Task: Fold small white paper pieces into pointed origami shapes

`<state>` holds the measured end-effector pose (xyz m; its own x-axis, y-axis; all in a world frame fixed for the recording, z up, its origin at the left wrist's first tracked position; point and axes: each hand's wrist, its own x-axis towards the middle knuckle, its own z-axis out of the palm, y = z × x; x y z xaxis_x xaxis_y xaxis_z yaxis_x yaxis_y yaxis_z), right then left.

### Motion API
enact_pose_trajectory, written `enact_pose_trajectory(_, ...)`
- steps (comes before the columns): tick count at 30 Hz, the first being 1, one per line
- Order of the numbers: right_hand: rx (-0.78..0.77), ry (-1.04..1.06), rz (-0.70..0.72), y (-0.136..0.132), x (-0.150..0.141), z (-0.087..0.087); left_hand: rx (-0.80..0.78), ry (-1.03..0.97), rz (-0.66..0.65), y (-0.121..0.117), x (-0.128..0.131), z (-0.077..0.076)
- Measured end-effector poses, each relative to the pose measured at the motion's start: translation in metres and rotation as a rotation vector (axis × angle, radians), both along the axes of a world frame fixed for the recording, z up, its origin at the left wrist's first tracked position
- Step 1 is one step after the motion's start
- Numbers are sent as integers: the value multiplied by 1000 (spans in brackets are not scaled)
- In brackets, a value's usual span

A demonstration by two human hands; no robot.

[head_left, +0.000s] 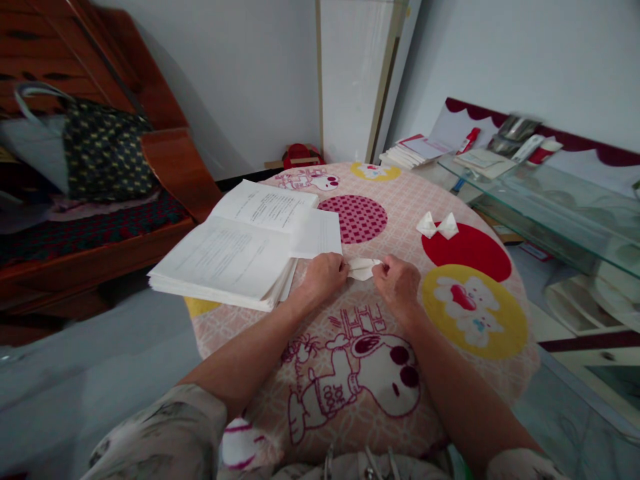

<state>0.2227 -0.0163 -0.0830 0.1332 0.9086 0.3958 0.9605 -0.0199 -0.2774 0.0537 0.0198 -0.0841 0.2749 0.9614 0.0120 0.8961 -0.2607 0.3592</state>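
Between my two hands is a small folded piece of white paper (363, 269), held just above the patterned tablecloth (345, 293). My left hand (326, 275) pinches its left end, and my right hand (399, 280) pinches its right end. Both hands are closed, with the fingertips partly hidden. To the left lies an open book (220, 253) with printed pages. A loose printed sheet (316, 235) rests at its right edge, close to my left hand. Beyond my right hand, a folded white paper bow (437, 226) sits by a red circle on the cloth.
A glass shelf (555, 200) stands at the right, bearing a red bottle (469, 141) and metal containers (515, 133). Papers (415, 152) are stacked at the back right. On the left, a wooden bench (170, 167) holds a dark patterned bag (103, 150).
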Motion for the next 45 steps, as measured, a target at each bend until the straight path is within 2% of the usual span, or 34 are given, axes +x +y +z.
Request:
enact_pose_trajectory(5, -34, 24, -11, 1, 2, -2, -44, 69, -51, -1, 2, 2)
enact_pose_trajectory(11, -84, 55, -25, 3, 5, -4, -27, 64, -141, 5, 1, 1)
enact_pose_trajectory(18, -127, 18, -36, 4, 6, -3, -3, 14, -94, 4, -4, 6)
enact_pose_trajectory(23, -144, -4, 1, 6, 11, -4, -14, 24, -158, 6, -4, 9)
enact_pose_trajectory(26, -132, 2, 35, 7, 14, -5, -5, -8, -151, 8, -5, 8)
enact_pose_trajectory(33, -117, 90, 65, 7, 18, -7, -2, -265, -116, 15, -16, 7)
enact_pose_trajectory(38, -88, 188, 113, 7, 21, -4, -63, -555, -29, 18, -21, 4)
enact_pose_trajectory(42, -5, 298, 146, 9, 26, -1, -169, -787, 36, 21, -21, -2)
enact_pose_trajectory(45, 1, 430, 169, 11, 31, -3, -260, -886, 59, 25, -21, -7)
